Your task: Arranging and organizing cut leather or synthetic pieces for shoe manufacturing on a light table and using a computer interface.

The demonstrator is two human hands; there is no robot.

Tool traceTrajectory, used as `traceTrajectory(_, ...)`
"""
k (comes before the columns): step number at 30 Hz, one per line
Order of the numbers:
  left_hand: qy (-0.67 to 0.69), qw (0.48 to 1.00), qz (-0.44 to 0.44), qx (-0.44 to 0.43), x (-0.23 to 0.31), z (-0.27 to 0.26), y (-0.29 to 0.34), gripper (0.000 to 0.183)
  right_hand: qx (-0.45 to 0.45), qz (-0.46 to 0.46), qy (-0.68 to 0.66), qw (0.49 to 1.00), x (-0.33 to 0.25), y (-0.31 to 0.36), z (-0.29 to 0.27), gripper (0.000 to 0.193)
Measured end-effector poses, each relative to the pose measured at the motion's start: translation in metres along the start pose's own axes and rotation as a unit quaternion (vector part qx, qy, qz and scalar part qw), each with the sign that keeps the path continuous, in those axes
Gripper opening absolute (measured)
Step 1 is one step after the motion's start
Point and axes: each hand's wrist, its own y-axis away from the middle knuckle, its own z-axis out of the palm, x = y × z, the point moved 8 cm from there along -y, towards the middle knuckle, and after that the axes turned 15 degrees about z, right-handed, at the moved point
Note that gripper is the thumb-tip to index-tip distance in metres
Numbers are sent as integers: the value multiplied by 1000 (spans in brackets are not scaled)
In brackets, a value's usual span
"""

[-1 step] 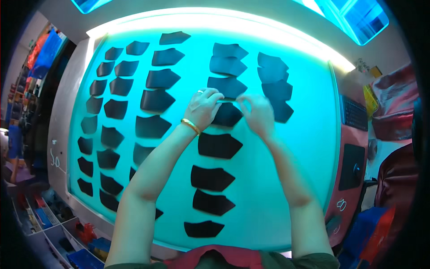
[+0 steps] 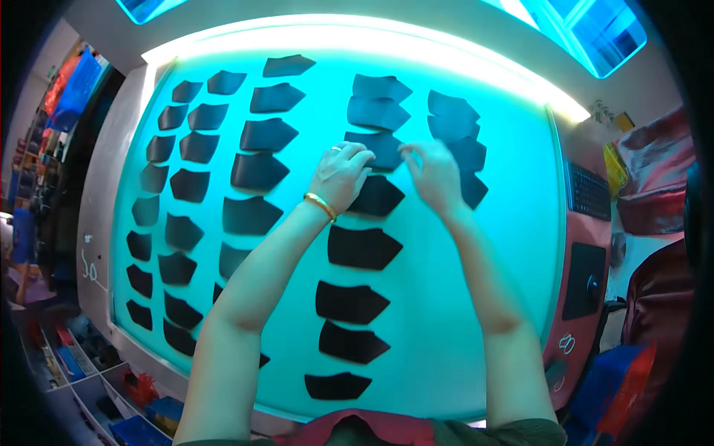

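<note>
On a lit blue-green table lie several dark, flat, five-sided pieces, each pointed at the right. My left hand (image 2: pixel 343 178), with a ring and a gold bracelet, is closed over the lower left edge of one dark flat piece (image 2: pixel 381 152). At this piece's pointed right end, my right hand (image 2: pixel 435 177) has its thumb and forefinger pinched together. What lies between those fingertips is too small to make out. Just below my left fingers another dark piece (image 2: pixel 378 197) lies flat.
Rows of smaller dark pieces (image 2: pixel 190 186) fill the table's left side. Overlapping pieces (image 2: pixel 468 152) lie right of my right hand. A keyboard (image 2: pixel 589 191) and a dark pad (image 2: pixel 584 279) with a mouse sit on the right ledge. Divided trays (image 2: pixel 97 394) stand at lower left.
My right fingertips have moved slightly away from me, up to the pointed end of the piece. My left hand stays at nearly the same spot. The whole view has shifted a little.
</note>
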Motion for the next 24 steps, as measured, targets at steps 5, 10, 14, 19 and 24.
traceTrajectory(5,-41,998,-23,-53,-20,40,-35,31,-66,-56,146,985,27,-71,45,47)
traceTrajectory(10,-13,996,-39,-78,-23,46,-17,36,-231,-4,196,953,34,-55,79,57)
traceTrajectory(14,-16,997,-32,-67,-19,43,-13,36,-211,-27,219,952,30,-45,78,57)
traceTrajectory(19,19,999,4,-41,0,23,-12,37,-80,-2,79,994,55,-48,31,50)
traceTrajectory(24,87,990,36,-109,42,19,17,45,-44,67,127,989,100,-9,-38,52)
